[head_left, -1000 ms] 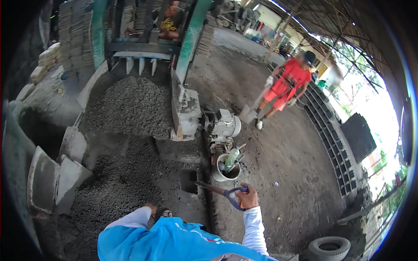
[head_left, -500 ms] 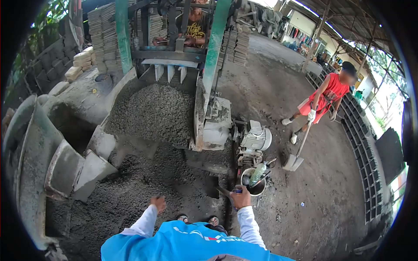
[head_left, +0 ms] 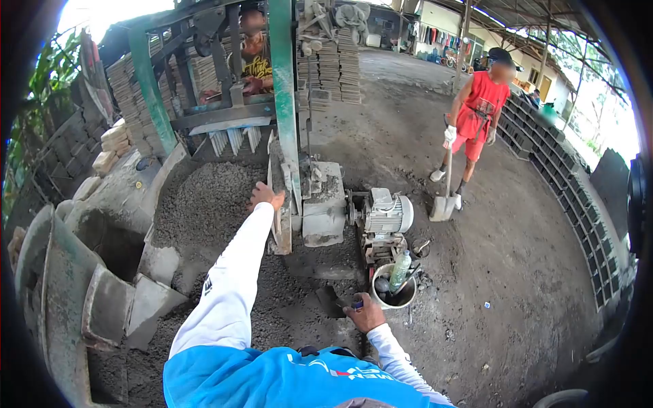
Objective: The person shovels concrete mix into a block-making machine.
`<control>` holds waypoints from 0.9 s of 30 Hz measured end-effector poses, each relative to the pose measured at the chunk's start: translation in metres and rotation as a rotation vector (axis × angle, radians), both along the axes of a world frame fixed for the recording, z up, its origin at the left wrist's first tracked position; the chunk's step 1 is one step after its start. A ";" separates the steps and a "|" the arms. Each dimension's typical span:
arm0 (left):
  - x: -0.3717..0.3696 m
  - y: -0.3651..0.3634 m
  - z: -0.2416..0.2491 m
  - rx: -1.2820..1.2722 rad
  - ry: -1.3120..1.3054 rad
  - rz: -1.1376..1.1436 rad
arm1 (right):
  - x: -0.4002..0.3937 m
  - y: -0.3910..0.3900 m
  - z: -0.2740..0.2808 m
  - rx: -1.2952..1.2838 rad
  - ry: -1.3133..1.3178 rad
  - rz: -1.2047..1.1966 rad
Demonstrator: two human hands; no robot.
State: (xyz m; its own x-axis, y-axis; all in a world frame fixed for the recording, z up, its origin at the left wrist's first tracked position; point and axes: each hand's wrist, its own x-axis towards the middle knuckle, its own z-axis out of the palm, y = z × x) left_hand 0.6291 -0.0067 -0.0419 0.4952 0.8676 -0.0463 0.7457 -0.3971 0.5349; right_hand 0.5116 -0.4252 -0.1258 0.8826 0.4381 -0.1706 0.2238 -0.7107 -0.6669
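My left hand [head_left: 266,196] reaches far forward and rests at the top edge of an upright board [head_left: 280,224], beside a heap of dark grey mix [head_left: 204,200]. Its fingers are bent over the edge, and the fingertips are partly hidden. My right hand [head_left: 366,314] is closed round the blue handle of a trowel [head_left: 331,301], whose dark blade points left over the pit of mix. Just right of that hand stands a white bucket [head_left: 408,297] holding a green plastic bottle [head_left: 400,268].
An electric motor [head_left: 388,214] sits beyond the bucket. Ahead rises a green machine frame [head_left: 286,95] with a person behind it. At the right, a person in red [head_left: 481,102] holds a shovel [head_left: 443,207]. Rows of blocks [head_left: 564,197] line the right side. Metal chutes [head_left: 68,285] stand left.
My left hand has moved forward from near my body to the board's edge. My view has shifted, and the person in red stands more upright. The trowel stays in my right hand.
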 end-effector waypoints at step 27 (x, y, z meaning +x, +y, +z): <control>0.009 -0.003 -0.022 0.091 0.343 0.009 | 0.140 0.079 0.002 -0.133 -0.200 0.081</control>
